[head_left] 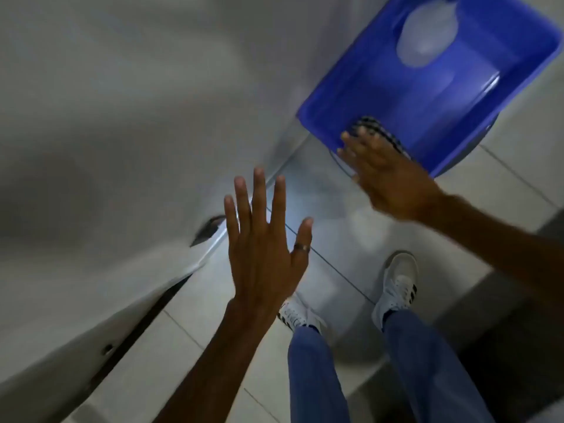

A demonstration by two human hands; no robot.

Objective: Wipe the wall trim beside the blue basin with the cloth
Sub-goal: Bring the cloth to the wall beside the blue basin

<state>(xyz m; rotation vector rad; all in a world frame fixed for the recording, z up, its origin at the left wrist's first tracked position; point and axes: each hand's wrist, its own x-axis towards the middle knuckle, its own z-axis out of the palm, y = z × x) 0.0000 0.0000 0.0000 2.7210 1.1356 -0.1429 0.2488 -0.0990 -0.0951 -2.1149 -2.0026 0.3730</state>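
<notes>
I count two hands in view, my left hand (262, 254) spread with all five fingers apart and my right hand (387, 175) reaching toward the single blue basin (476, 87). That basin holds one pale, blurred bottle-like shape (427, 38) and one checked cloth (377, 129) draped at its near rim, and I see one ring (302, 247) on the left thumb. Lower down I count two white shoes, one (297, 314) partly hidden and one (396, 285) in full view, two blue trouser legs (317, 377), and one strip of wall trim (201, 257) along the floor (351, 239).
</notes>
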